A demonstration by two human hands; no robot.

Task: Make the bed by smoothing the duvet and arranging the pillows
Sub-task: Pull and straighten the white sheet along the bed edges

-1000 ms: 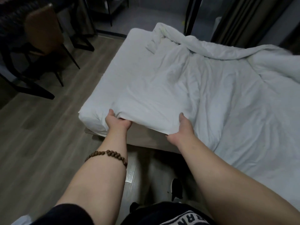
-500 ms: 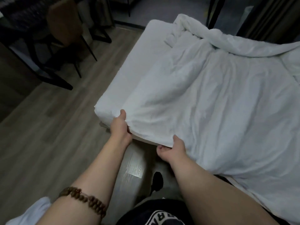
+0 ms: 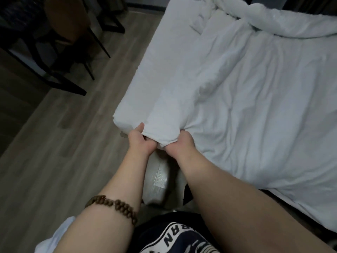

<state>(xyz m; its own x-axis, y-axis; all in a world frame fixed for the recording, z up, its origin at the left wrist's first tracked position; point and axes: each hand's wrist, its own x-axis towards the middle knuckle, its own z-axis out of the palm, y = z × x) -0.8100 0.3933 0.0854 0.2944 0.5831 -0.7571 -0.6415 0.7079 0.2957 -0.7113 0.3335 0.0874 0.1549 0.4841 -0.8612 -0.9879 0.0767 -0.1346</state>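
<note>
A white duvet [image 3: 259, 99] lies rumpled across the bed, bunched into a thick roll along the far side. Its near corner hangs over the mattress corner [image 3: 127, 114]. My left hand [image 3: 141, 140] grips that corner's edge from the left, fingers curled under the fabric. Close beside it, my right hand [image 3: 179, 143] grips the same edge, and the cloth puckers between them. A beaded bracelet sits on my left forearm. No pillow is visible.
A wooden floor [image 3: 60, 139] runs along the bed's left side. A brown chair [image 3: 71, 21] with black legs and a dark table frame [image 3: 27, 57] stand at the upper left. White cloth [image 3: 52, 240] shows at the bottom left edge.
My two hands have come close together on the duvet's corner edge, bunching the fabric. The view has shifted so the bed fills more of the right side.
</note>
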